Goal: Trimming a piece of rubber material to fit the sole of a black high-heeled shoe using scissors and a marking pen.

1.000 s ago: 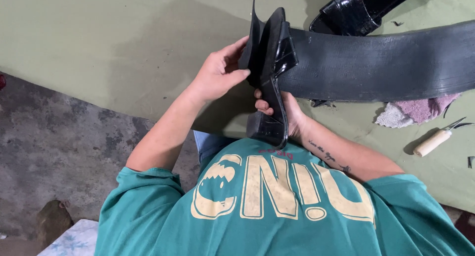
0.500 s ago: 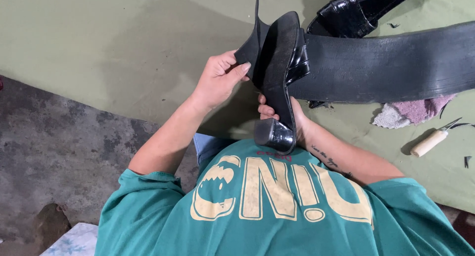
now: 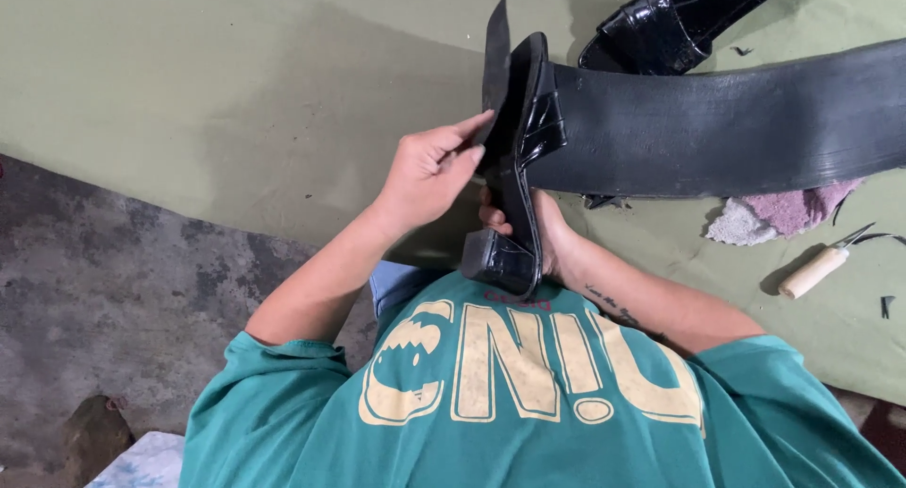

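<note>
I hold a glossy black block-heeled sandal (image 3: 525, 139) on edge in front of my chest, heel (image 3: 495, 260) toward me. My right hand (image 3: 545, 231) grips it from behind, near the heel, and is mostly hidden by the shoe. My left hand (image 3: 429, 172) is on the shoe's left side. Its fingertips press on a thin black sole layer (image 3: 495, 63) that stands apart from the shoe at the toe end.
A wide black rubber strip (image 3: 746, 129) lies across the green mat (image 3: 236, 92), with a second black sandal (image 3: 661, 25) behind it. A pink and white rag (image 3: 779, 214) and a wooden-handled tool (image 3: 813, 270) lie at right. Bare concrete (image 3: 104, 290) is at left.
The sandal has turned in my hands and its heel now points at my chest. My left hand's fingers have shifted onto the edge of the loose sole layer.
</note>
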